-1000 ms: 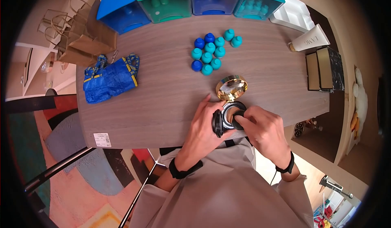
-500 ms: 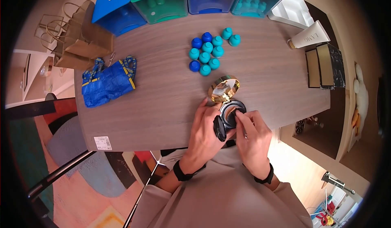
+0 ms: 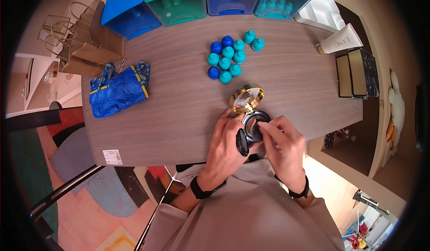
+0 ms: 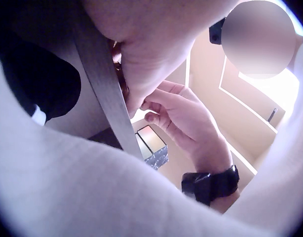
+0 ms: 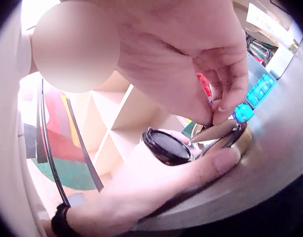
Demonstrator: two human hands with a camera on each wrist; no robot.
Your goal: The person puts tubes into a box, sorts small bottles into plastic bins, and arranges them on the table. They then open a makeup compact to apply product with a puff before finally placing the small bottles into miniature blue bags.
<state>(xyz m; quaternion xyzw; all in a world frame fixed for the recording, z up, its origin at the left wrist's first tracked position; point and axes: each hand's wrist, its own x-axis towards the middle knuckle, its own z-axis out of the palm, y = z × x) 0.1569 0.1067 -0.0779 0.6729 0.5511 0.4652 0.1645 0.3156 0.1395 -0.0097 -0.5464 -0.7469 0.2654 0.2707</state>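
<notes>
In the head view my left hand (image 3: 224, 145) grips an open cushion compact (image 3: 267, 115) near the table's front edge. Its gold lid with a mirror (image 3: 247, 98) stands raised on the far side, and a black inner lid (image 3: 242, 142) is swung out to the left. My right hand (image 3: 285, 145) pinches a thin puff at the compact's mouth, thumb and fingertips together. Seen from the right wrist, the puff (image 5: 215, 132) shows a beige face tilted over the compact, below the fingertips. The left wrist view hides most of the compact behind the left hand.
Several teal and blue round-topped bottles (image 3: 225, 64) stand beyond the compact. A blue bag (image 3: 118, 94) and paper bags (image 3: 98, 47) are at left. Coloured bins (image 3: 177, 9) line the back; a white tube (image 3: 342, 39) and black-and-gold box (image 3: 351, 74) are at right.
My right hand has drawn in over the compact and turned, then shifted slightly right, the puff tilting up. The left hand keeps its grip on the compact. The head view has shifted a little.
</notes>
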